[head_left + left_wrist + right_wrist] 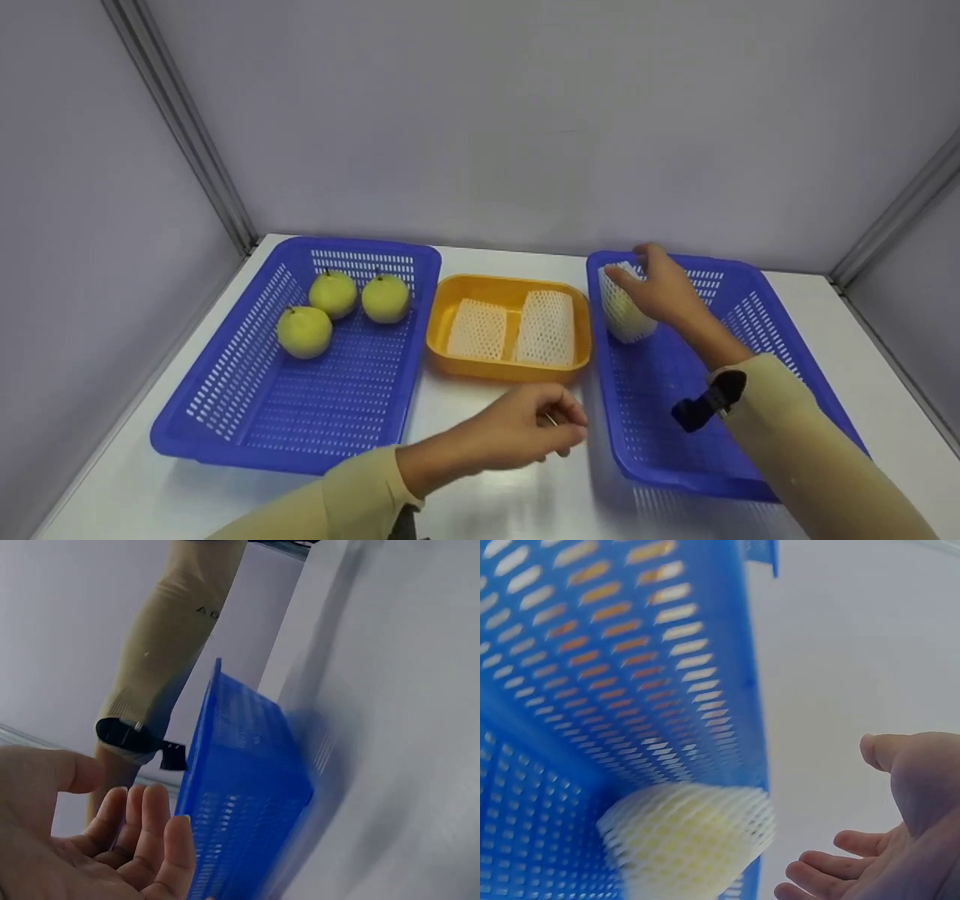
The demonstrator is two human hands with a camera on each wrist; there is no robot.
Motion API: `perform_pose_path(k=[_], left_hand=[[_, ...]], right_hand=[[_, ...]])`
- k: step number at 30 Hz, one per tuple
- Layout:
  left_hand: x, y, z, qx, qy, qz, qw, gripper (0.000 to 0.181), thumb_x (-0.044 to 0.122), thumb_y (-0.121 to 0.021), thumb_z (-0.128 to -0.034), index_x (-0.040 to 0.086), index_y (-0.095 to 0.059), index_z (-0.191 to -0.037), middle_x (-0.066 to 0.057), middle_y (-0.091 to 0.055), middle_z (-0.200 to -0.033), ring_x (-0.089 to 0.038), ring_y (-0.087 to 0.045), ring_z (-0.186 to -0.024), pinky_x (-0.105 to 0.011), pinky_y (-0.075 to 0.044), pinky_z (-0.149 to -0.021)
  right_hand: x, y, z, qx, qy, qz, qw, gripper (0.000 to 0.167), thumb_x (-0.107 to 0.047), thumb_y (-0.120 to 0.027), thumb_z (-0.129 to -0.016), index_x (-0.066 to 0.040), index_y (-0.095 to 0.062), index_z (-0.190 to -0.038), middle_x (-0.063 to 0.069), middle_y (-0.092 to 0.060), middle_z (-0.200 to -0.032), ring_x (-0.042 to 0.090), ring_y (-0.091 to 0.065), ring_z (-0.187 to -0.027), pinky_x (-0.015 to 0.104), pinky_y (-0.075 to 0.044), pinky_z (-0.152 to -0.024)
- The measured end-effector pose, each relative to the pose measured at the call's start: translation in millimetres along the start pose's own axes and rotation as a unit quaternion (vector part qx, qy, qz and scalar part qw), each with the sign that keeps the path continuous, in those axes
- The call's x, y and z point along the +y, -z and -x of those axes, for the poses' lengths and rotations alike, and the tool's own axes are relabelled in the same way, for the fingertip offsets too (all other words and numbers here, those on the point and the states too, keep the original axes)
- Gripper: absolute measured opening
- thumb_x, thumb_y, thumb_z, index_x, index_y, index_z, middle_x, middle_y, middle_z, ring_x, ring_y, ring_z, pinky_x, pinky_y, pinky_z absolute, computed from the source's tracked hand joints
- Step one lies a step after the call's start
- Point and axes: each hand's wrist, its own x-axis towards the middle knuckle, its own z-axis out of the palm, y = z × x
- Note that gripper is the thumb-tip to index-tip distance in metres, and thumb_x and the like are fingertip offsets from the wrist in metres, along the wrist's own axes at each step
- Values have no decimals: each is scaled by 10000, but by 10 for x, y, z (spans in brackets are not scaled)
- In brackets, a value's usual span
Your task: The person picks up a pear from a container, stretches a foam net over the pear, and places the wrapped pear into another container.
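Note:
A pear in a white foam net (628, 311) lies in the far left corner of the right blue basket (622, 450). Just above it is my right hand (664, 289), thumb and fingers spread and holding nothing. The right wrist view shows a gap between that hand (907, 832) and the netted pear (686, 840). My left hand (517, 427) hovers over the table between the baskets, its fingers loosely bent around nothing. In an orange tray (510, 371) lie two white foam nets, a left one (478, 330) and a right one (546, 328).
On the left stands another blue basket (300, 459) with three bare pears (304, 331) toward its back. Both baskets and the tray rest on a white table (510, 502). Pale panels (510, 135) close off the back and sides.

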Motion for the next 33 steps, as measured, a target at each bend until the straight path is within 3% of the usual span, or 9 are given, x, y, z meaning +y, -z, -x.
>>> perform_pose_path(k=[4, 10, 14, 17, 22, 25, 28, 31, 33], left_hand=[[210, 322, 67, 84, -323, -482, 9983, 143, 134, -644, -1001, 15, -665, -1078, -14, -645, -909, -122, -611, -787, -209, -507, -648], [403, 809, 107, 752, -662, -899, 9909, 156, 104, -632, -1005, -14, -653, -1104, -107, -671, -988, -177, -636, -829, -277, -552, -709], [495, 1179, 143, 1366, -565, -1168, 9821, 170, 113, -624, -1016, -3, -648, -1136, -126, -675, -1024, -207, -651, -877, -322, -577, -740], [532, 1470, 182, 1806, -296, -1304, 9744, 217, 160, -606, -1035, 6, -631, -1185, -122, -667, -1074, -252, -658, -962, -297, -575, -761], [503, 1958, 279, 2393, 127, -1286, 9623, 331, 240, -559, -1061, 0, -570, -1288, -142, -615, -1218, -256, -619, -1078, -281, -559, -838], [395, 2235, 335, 2795, 231, -1365, 9501, 378, 270, -539, -1064, -9, -544, -1319, -130, -596, -1224, -225, -596, -1075, -262, -554, -837], [229, 2473, 395, 3222, 347, -1636, 9318, 406, 278, -518, -1065, -27, -533, -1332, -147, -583, -1226, -241, -580, -1080, -279, -539, -836], [73, 2665, 467, 3531, 711, -2135, 9081, 467, 294, -520, -1056, -69, -504, -1349, -241, -556, -1290, -333, -556, -1146, -402, -518, -920], [-13, 2772, 505, 3543, 1102, -2548, 8930, 565, 336, -521, -1048, -115, -454, -1380, -320, -500, -1360, -430, -513, -1225, -510, -476, -1001]], right_hand=[[-164, 29, 77, -9, 62, -69, 10000, 786, -482, -558, -1029, 33, -265, -1546, 322, -363, -1541, 478, -372, -1411, 613, -344, -1138], [-405, 28, 216, -210, 258, -391, 9987, 740, -477, -548, -1036, -4, -298, -1547, 265, -404, -1539, 411, -379, -1433, 583, -322, -1164], [-582, -17, 306, -416, 272, -791, 9956, 670, -476, -556, -1032, -45, -379, -1513, 202, -473, -1498, 359, -439, -1395, 540, -350, -1164], [-701, -86, 385, -519, 403, -1089, 9919, 610, -457, -568, -1032, -63, -431, -1477, 167, -517, -1452, 325, -487, -1348, 504, -397, -1140], [-910, -268, 512, -1014, 697, -1941, 9732, 480, -326, -569, -1053, -16, -485, -1410, 172, -594, -1348, 308, -568, -1248, 413, -533, -996], [-1044, -380, 590, -1419, 749, -2333, 9591, 439, -306, -556, -1061, -6, -502, -1378, 168, -651, -1247, 301, -631, -1158, 357, -578, -882], [-1151, -492, 688, -1840, 711, -2573, 9460, 431, -321, -546, -1066, -4, -515, -1357, 155, -687, -1157, 279, -688, -1051, 333, -593, -806], [-1227, -601, 786, -2306, 693, -2701, 9322, 434, -324, -555, -1062, 11, -525, -1336, 157, -704, -1108, 268, -711, -984, 334, -601, -781], [-1262, -666, 844, -2584, 685, -2737, 9239, 436, -321, -557, -1061, 25, -524, -1323, 162, -708, -1093, 274, -715, -969, 340, -603, -781]])
